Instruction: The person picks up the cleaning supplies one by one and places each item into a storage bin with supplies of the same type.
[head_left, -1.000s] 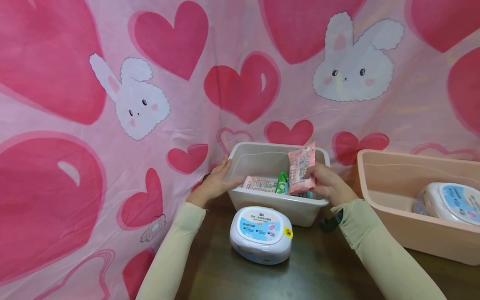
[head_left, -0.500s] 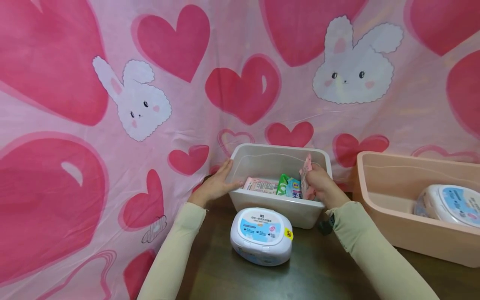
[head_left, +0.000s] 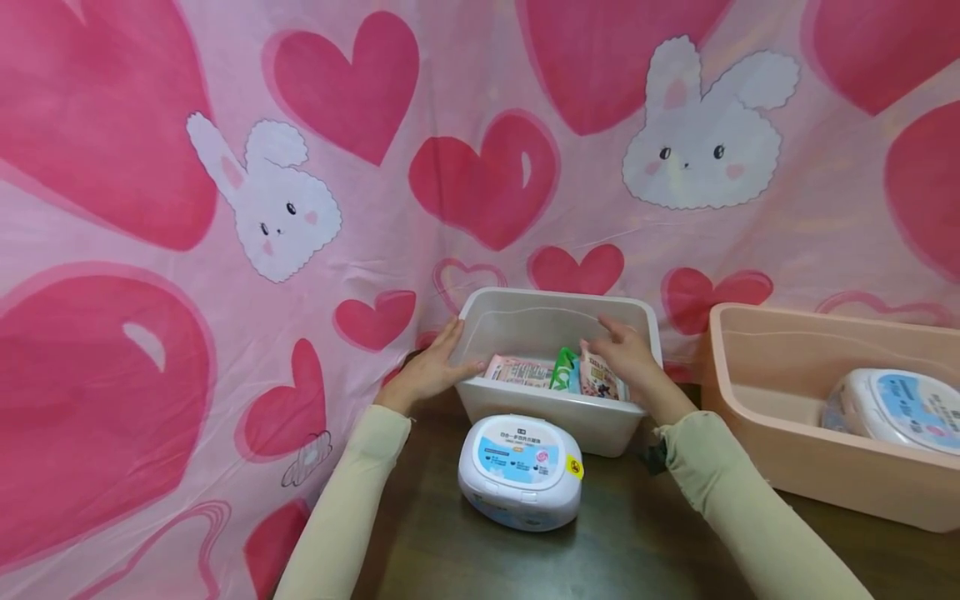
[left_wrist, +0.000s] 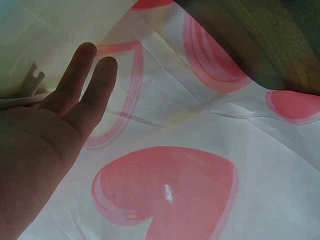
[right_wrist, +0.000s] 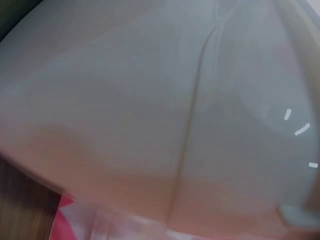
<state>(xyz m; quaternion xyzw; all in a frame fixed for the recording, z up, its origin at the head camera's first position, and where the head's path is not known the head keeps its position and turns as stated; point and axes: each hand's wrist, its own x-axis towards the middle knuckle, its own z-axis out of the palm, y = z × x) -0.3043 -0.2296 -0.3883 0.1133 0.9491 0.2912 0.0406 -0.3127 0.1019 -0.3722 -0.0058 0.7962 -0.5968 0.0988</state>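
In the head view my left hand (head_left: 429, 370) rests on the left rim of the white bin (head_left: 517, 298), thumb over the front edge. Two straight fingers of that hand (left_wrist: 45, 145) show beside the bin wall in the left wrist view. My right hand (head_left: 632, 362) is inside the bin's right end, its fingers spread above a pink packet (head_left: 597, 382) that stands tilted there. Left of that packet are a green and blue packet (head_left: 564, 371) and another pink packet (head_left: 517, 372). The right wrist view shows mostly a blurred pale wall, with no clear fingers.
A white lidded tub (head_left: 521, 479) with a blue label stands on the dark table (head_left: 480, 567) in front of the bin. To the right is a peach bin (head_left: 832, 483) holding a similar tub (head_left: 907, 408). A pink heart-print cloth (head_left: 375, 217) hangs behind.
My right hand has lowered a pink packet into the bin's right end and let go of it, and its fingers have spread. The left hand has stayed at the rim.
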